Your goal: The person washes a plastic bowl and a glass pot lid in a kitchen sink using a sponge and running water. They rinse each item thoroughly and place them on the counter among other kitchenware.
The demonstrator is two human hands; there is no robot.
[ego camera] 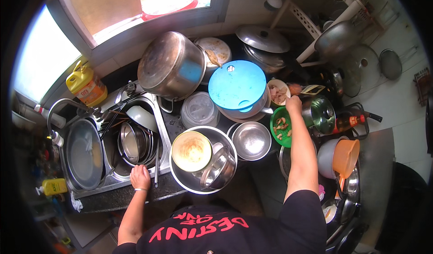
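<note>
My left hand (140,177) rests with curled fingers on the front rim of the steel sink (165,159); I see nothing held in it. Inside the right basin, a stack of metal bowls (130,142), a white bowl (142,118) and chopsticks (111,123) lie together. At the right, my right hand (293,105) grips the near rim of a small bowl (287,88) holding pale pieces that look like sliced meat; the fingertips are partly hidden. Just below that hand is a green plastic basket (275,137) with several small brownish pieces (281,124) in it.
A large steel pot (165,64) and a blue lid (238,84) on a pot stand behind. Close before me, a large basin (203,188) holds a yellow-rimmed bowl (191,151) and metalware. Right of it sit a steel bowl (252,140), a glass-lidded pot (318,115) and an orange scoop (345,156).
</note>
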